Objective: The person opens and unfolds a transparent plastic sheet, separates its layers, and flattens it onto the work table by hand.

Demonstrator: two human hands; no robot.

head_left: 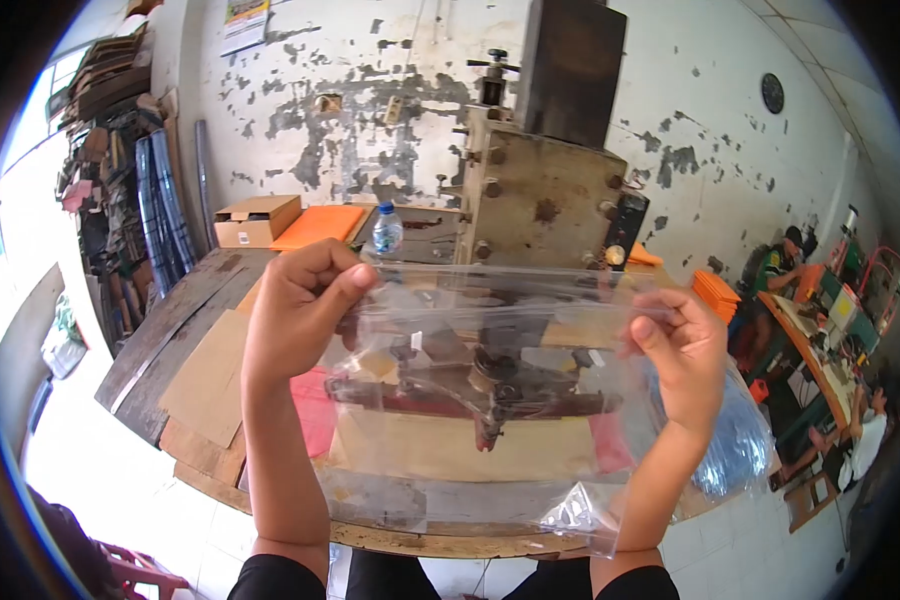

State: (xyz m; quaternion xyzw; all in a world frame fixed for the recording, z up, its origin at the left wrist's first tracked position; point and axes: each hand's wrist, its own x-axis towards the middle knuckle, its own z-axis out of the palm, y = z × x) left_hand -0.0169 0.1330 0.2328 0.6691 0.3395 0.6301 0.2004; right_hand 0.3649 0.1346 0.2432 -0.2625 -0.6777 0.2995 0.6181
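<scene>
A wide, crinkled, transparent plastic film is hanging upright in front of the person, over the near part of the brown wooden bench. The bare left hand is clamping its upper left edge, with thumb and bent forefinger pressing together. The bare right hand is pinching near the upper right edge; just how the film is lying between those fingers is blurred and hard to tell. Whether it is one sheet or an open-sided bag is also unclear.

Slipping seems the likeliest trouble: the right fingers are seemingly holding only a small, slick margin, so an uneven pull could be freeing that side and letting the film fold onto itself. Too strong a pull could be stretching or tearing the thin top edge, where creases are already running across. The lower right corner is curling and catching light, so it could be folding under if lowered as it is. Behind the film, a dark metal spoked fitting is sitting below the bulky grey-brown metal machine; moving forward carelessly could be snagging the plastic on its projecting ends.
</scene>
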